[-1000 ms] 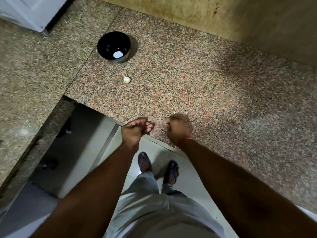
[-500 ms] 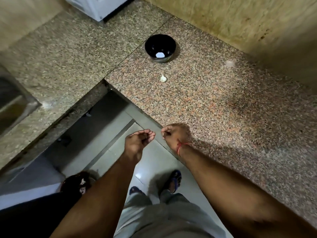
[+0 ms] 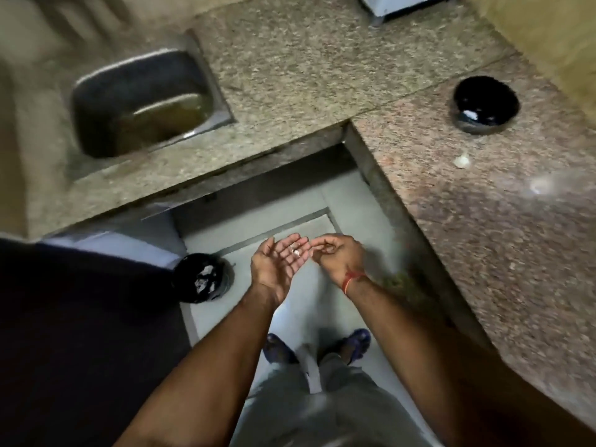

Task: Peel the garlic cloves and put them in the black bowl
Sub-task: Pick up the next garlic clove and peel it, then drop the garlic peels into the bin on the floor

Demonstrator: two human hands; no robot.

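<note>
The black bowl [image 3: 487, 103] stands on the reddish granite counter [image 3: 483, 227] at the far right, with a white peeled clove [image 3: 469, 115] inside it. One unpeeled garlic clove [image 3: 461, 161] lies on the counter just in front of the bowl. My left hand [image 3: 279, 262] is held palm up over the floor, and small pale bits of garlic peel [image 3: 295, 251] lie on its fingers. My right hand [image 3: 335, 256] is beside those fingertips with its fingers curled. I see nothing in it.
A black-lined bin [image 3: 203, 279] with pale scraps inside stands on the floor to the left of my hands. A steel sink [image 3: 145, 101] is set in the grey counter at the back left. A pale blurred spot [image 3: 541, 185] shows on the reddish counter.
The view has swung left, bringing the sink and bin in. Both hands have moved off the counter edge to over the floor. My left hand has opened palm up.
</note>
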